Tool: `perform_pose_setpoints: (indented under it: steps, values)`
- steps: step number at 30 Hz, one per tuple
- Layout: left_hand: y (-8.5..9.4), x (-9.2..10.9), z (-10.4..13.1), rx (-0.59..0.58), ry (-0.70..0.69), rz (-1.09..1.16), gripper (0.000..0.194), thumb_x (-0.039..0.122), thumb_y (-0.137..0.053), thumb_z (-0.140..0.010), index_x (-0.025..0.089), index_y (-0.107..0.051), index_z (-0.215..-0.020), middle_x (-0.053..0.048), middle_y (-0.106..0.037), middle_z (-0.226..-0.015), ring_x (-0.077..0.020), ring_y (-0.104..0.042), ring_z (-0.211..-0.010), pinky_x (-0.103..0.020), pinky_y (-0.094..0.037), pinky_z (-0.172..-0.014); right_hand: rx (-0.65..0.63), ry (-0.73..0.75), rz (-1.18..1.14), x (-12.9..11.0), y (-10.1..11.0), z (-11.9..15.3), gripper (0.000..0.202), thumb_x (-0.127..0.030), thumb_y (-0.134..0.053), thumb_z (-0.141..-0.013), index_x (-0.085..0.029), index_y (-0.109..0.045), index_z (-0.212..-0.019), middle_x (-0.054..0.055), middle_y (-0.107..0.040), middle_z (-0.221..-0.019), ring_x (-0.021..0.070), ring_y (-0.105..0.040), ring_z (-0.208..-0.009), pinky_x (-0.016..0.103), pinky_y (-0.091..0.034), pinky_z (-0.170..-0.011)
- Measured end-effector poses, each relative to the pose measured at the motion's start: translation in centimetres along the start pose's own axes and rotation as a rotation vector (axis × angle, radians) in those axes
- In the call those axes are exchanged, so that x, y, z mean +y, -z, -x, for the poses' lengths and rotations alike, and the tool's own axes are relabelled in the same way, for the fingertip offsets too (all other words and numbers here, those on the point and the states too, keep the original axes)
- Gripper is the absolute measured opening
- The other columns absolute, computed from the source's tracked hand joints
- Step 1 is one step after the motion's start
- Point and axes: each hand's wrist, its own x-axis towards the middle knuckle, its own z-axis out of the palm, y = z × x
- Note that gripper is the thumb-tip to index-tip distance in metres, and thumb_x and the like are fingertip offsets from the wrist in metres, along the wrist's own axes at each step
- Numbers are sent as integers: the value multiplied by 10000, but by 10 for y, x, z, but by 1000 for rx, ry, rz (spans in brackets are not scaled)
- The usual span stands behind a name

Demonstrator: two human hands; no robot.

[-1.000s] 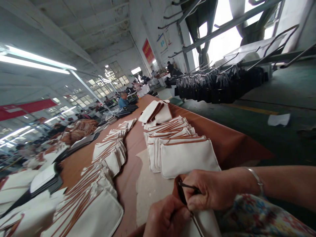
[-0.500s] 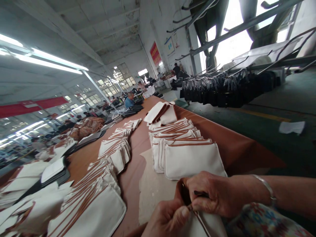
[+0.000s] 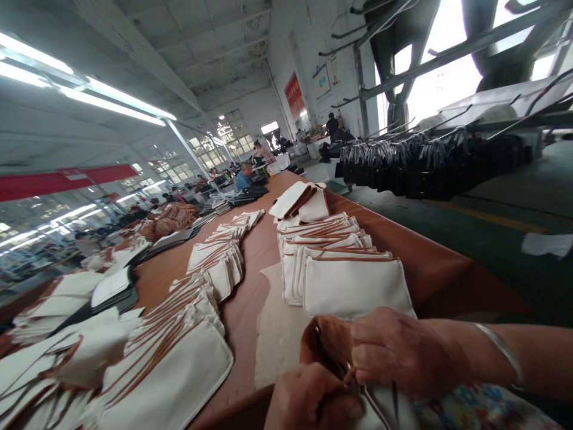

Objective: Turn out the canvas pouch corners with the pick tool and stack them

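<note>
A white bag with a brown lining (image 3: 329, 337) and a zipper is between my two hands at the bottom right. My left hand (image 3: 311, 397) is closed on its near edge, beside the zipper. Opposite it, my right hand (image 3: 394, 349) grips the bag's other edge with bent fingers; a silver bangle circles that wrist. Just beyond my hands stands a row of white pouches with brown trim (image 3: 358, 286). Part of the held bag is hidden by my fingers and cut off by the lower edge of the view.
More white pieces (image 3: 174, 376) lean in a long row on the brown table (image 3: 244, 310). Brown bundles (image 3: 172, 220) lie farther left. Black items hang from a metal rack (image 3: 416, 170) at the right. People sit or stand in the background.
The brown lining shows more and is opened wider between my hands. My left hand has turned with its knuckles up. The view has shifted slightly.
</note>
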Motion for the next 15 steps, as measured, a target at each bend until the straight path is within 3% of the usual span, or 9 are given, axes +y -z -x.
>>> perform_pose_setpoints:
  steps: [3, 6, 8, 11, 15]
  values:
    - [5, 11, 0, -73, 161, 300, 563, 674, -787, -631, 140, -697, -784, 28, -462, -628, -117, -359, -596, -243, -237, -532, -9, 5, 29, -2, 0, 0, 278, -221, -417, -1017, -155, -552, -783, 10, -505, -706, 150, -404, -632, 334, -244, -559]
    - [9, 23, -2, -103, 93, 341, 694, 777, -608, -739, 114, -739, -898, -26, -554, -736, -158, -452, -693, -249, -307, -601, -33, 3, 4, -4, 3, -3, 292, -213, -401, -1025, -150, -556, -786, 10, -503, -714, 143, -384, -617, 330, -252, -558]
    - [8, 26, -4, -107, 43, 259, 687, 735, -489, -853, 100, -746, -890, -39, -557, -718, -157, -466, -677, -251, -308, -590, -39, 4, -10, -6, 5, -5, 310, -207, -384, -1028, -153, -548, -770, 11, -503, -714, 142, -376, -610, 327, -259, -560]
    - [-1, 18, -4, -99, 9, 98, 560, 595, -465, -940, 113, -733, -840, -28, -539, -658, -135, -456, -609, -251, -289, -551, -21, 15, -20, -8, 5, -7, 321, -199, -353, -1030, -153, -553, -784, 19, -505, -709, 151, -382, -608, 329, -267, -565]
    - [-20, -3, -2, 98, -176, -169, 455, 443, -433, -988, 185, -677, -704, -23, -547, -579, -130, -434, -516, -286, -257, -526, -7, 2, -103, -4, -2, -7, 333, -227, -334, -1027, -172, -529, -763, 39, -528, -688, 174, -439, -635, 322, -321, -580]
